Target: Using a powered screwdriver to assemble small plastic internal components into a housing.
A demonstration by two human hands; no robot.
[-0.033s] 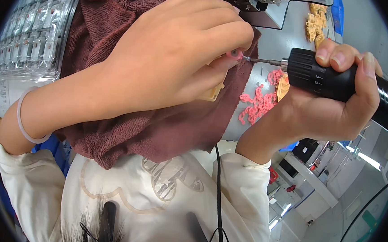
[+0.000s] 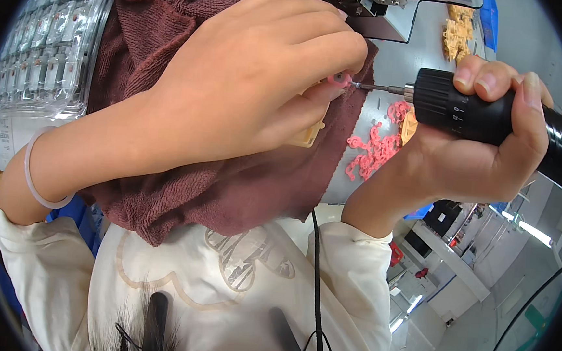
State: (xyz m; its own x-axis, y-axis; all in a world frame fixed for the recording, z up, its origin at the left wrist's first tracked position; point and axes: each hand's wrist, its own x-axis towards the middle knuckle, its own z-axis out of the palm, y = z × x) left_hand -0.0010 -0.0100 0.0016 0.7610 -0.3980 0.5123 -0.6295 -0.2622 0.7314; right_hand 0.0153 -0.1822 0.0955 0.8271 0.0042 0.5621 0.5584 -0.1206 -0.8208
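My left hand [image 2: 255,76] is closed around a yellow plastic part [image 2: 308,136], mostly hidden under the fingers, over a brown towel. A small pink plastic piece [image 2: 340,80] pokes out at the fingertips. My right hand [image 2: 479,144] grips a black electric screwdriver [image 2: 463,107], held nearly level with its bit pointing left. The bit's tip meets a small shiny screw [image 2: 357,85] at the pink piece; how deep the screw sits cannot be made out.
The brown towel [image 2: 227,201] spreads beneath my left hand. Loose pink pieces [image 2: 375,153] lie on the grey table beside a yellow part [image 2: 409,127]. At left are clear trays of small parts [image 2: 56,42]. A machine [image 2: 387,13] and yellow parts [image 2: 458,34] stand at the far side.
The electric screwdriver's body and my right hand have shifted slightly left, toward the pink piece. My left hand stays where it was.
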